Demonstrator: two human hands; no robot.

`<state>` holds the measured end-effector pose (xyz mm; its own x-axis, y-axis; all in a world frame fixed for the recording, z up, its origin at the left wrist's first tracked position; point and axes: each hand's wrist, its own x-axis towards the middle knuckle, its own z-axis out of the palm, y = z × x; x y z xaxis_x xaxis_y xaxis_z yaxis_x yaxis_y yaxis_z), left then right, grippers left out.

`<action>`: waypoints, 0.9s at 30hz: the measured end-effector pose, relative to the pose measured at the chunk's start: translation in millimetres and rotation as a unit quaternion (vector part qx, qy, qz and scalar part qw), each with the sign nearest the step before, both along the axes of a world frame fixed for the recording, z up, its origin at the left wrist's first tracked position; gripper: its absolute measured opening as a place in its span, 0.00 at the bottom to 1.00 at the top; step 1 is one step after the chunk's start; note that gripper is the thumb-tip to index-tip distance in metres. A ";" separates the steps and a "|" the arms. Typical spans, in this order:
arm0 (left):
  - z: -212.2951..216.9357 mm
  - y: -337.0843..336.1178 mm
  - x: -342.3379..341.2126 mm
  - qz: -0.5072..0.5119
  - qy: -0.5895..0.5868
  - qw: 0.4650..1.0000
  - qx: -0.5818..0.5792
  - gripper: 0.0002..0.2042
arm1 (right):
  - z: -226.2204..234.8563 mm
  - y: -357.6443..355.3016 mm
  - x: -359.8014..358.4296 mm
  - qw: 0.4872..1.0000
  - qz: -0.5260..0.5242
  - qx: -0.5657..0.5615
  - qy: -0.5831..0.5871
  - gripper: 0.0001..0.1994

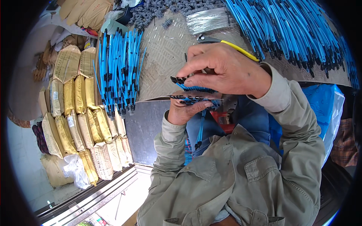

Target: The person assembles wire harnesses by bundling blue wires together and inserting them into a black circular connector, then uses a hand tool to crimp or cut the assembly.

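In front of my lap, at the table's near edge, my left hand [181,112] is wrapped round a bundle of thin blue rods with black ends [192,101]. Some of those rods hang below the hand, black ends down. My right hand [228,69] sits just above, its thumb and forefinger pinched at the black ends of the upper rods. Its fingers partly cover what they grip. Cutting pliers with yellow handles [237,48] lie on the table right behind the right hand.
More blue rods are heaped on the table [158,64] at left [118,67] and far right [290,30]. Small grey parts [162,11] and a bundle of thin silvery wires [209,20] lie at the back. Stacked brown paper packages [81,101] stand at left.
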<state>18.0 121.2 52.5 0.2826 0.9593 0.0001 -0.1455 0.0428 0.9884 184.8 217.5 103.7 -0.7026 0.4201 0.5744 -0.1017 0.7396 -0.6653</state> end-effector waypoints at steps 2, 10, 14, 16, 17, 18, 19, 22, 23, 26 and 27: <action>-1.0 1.7 -0.5 -0.008 0.029 0.997 0.065 0.09 | -1.6 -2.7 -3.7 0.999 -0.013 -0.027 0.033 0.07; 2.6 -4.8 -4.7 -0.003 0.020 0.999 -0.044 0.09 | -6.5 -13.2 -11.7 0.995 -0.077 -0.022 0.062 0.06; -3.4 -4.9 -1.7 0.028 0.058 0.997 0.034 0.09 | -7.2 -15.3 -15.6 0.995 -0.090 0.001 0.044 0.07; -3.7 -5.1 -2.3 0.026 0.044 0.998 0.022 0.09 | -8.5 -13.9 -16.0 0.995 -0.083 0.001 0.051 0.07; -3.7 -5.3 -2.6 0.022 0.030 0.999 0.009 0.09 | -9.0 -13.0 -16.2 0.995 -0.077 -0.001 0.057 0.07; -3.9 -5.5 -2.8 0.018 0.016 1.000 -0.005 0.08 | -9.1 -12.4 -16.6 0.995 -0.071 -0.002 0.063 0.07; -4.3 -5.8 -2.7 0.019 0.016 1.000 -0.004 0.08 | -8.5 -12.7 -17.0 0.996 -0.069 -0.002 0.063 0.07; -7.0 -6.4 -1.0 0.013 0.017 1.000 0.020 0.08 | -6.4 -15.2 -17.1 0.995 -0.080 -0.010 0.055 0.07; -7.5 -6.0 -0.2 0.014 0.016 1.000 0.021 0.08 | -5.9 -15.8 -17.0 0.995 -0.080 -0.009 0.054 0.07; -8.4 -6.2 1.7 0.016 0.019 0.999 0.040 0.08 | -3.3 -18.7 -18.2 0.994 -0.096 0.003 0.046 0.08; -8.5 -6.8 3.4 0.018 0.018 0.999 0.041 0.08 | -0.7 -20.1 -15.9 0.995 -0.094 0.004 0.045 0.08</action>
